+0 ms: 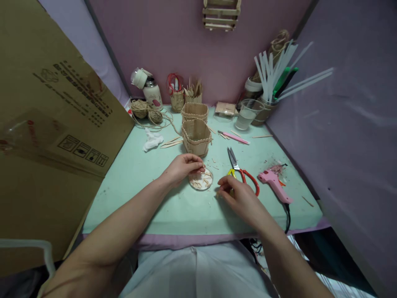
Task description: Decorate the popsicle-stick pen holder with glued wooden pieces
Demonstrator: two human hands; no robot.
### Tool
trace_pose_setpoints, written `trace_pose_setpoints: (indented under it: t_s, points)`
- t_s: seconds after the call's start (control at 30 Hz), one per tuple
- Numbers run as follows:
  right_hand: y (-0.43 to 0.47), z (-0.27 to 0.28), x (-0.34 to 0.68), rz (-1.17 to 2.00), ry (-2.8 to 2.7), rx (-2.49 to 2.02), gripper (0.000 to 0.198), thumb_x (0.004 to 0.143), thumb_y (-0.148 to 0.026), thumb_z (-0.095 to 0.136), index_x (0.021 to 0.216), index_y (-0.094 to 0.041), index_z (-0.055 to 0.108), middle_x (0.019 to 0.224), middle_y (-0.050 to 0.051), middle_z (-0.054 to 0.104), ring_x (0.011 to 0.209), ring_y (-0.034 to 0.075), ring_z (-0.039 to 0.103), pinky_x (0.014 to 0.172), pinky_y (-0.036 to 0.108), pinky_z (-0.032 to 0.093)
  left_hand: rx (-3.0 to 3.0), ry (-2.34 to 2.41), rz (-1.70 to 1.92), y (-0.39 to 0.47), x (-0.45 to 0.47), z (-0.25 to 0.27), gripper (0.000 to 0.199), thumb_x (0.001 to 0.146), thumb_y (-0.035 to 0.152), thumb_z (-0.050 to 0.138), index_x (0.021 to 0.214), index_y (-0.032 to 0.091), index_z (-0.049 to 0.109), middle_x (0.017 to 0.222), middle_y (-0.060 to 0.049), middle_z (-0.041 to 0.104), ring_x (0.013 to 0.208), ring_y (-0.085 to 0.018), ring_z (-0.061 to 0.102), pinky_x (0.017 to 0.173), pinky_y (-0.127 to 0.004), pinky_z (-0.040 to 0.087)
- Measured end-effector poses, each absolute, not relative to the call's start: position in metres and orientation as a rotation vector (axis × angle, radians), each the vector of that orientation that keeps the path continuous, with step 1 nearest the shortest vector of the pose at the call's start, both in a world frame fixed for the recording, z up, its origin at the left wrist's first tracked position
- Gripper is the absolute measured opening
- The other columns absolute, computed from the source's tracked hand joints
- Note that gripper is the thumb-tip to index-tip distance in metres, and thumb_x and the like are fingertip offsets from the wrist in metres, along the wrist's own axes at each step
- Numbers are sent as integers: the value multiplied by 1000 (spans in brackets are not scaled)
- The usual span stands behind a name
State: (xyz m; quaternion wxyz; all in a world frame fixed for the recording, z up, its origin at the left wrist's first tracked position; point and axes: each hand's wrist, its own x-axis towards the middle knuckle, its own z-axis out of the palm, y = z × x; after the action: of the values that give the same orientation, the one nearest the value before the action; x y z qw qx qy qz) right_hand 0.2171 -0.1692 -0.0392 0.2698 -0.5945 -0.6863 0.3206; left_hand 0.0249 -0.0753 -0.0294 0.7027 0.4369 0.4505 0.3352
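My left hand (188, 166) is over the far left rim of a small round dish (201, 187) that holds several short bits of wood. Its thumb and fingers are pinched together; whatever sits between them is too small to make out. To the right of the dish, my right hand (234, 192) hovers low above the table with curled fingers, the thumb and index tips close together. Scissors (243, 174) with red and yellow handles lie partly beneath that hand. Just beyond the dish stands a wooden-slat basket (197, 140) with a braided rim, and a second similar basket (194, 108) is behind it.
A pink glue gun (275, 185) with a black cord lies at right. Farther back are a pink pen-like tool (234, 137), a plastic cup (247, 116), white sticks (273, 70), twine balls (145, 111) and crumpled tissue (152, 140). A cardboard sheet (62, 124) walls the left.
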Motion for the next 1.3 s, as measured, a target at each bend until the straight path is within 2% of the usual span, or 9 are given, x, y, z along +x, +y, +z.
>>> trace_pose_setpoints:
  t_s: [0.2,0.3,0.47,0.57,0.73,0.93,1.07,1.13,1.3]
  points:
    - [-184,-47,211,598,-1968,-1673,9,86,-18,47,87,-21,56,84,6,68,77,21,62,67,31,44,1037,969,762,-73,22,-39,23,64,24,78,77,12,64,73,-2,64,67,-10,62,68,-24,50]
    - [-186,-44,229,367,-1884,-1726,11,88,-24,48,91,-21,58,87,6,68,80,22,61,71,32,45,1058,972,750,-71,21,-40,26,64,28,79,79,12,64,73,-3,65,65,-11,61,67,-25,49]
    - [-193,-47,294,-143,-1599,-1987,33,89,-42,49,102,-15,62,97,15,66,90,28,59,80,39,44,1040,999,750,-72,23,-34,29,59,28,82,77,12,65,71,-3,65,66,-11,61,67,-26,48]
    - [-195,-60,326,-245,-1633,-2226,46,87,-48,49,106,-8,62,98,21,64,95,34,56,87,45,41,1033,981,746,-72,23,-31,30,58,29,83,75,12,64,69,-2,64,64,-10,59,65,-24,47]
    - [-184,-83,341,-204,-1606,-2435,48,81,-49,57,105,-8,64,95,20,60,90,33,55,82,43,42,1027,937,728,-72,23,-32,32,59,31,83,74,12,63,67,-2,64,63,-10,59,64,-24,46]
    - [-181,-73,337,-78,-1494,-2292,53,84,-58,44,90,-11,67,77,15,60,76,30,54,72,42,42,1001,920,750,-71,22,-38,30,61,31,82,75,12,63,71,-3,63,68,-11,60,68,-25,48]
    - [-201,-53,310,347,-1271,-1964,52,84,-61,47,101,-16,65,84,10,66,71,22,57,64,33,44,976,915,762,-72,22,-37,29,60,29,82,75,11,64,72,-3,63,68,-11,60,69,-25,47]
    - [-211,-48,290,565,-1180,-1776,52,84,-63,48,100,-16,66,79,8,67,66,20,57,59,30,45,969,908,760,-72,22,-36,30,58,28,83,75,11,65,73,-3,63,69,-11,60,70,-25,47]
    - [-217,-46,242,793,-1166,-1523,49,87,-59,48,101,-18,69,82,7,71,64,17,57,53,26,43,1009,924,734,-73,21,-34,31,57,29,83,75,11,66,71,-3,61,62,-9,54,62,-24,42]
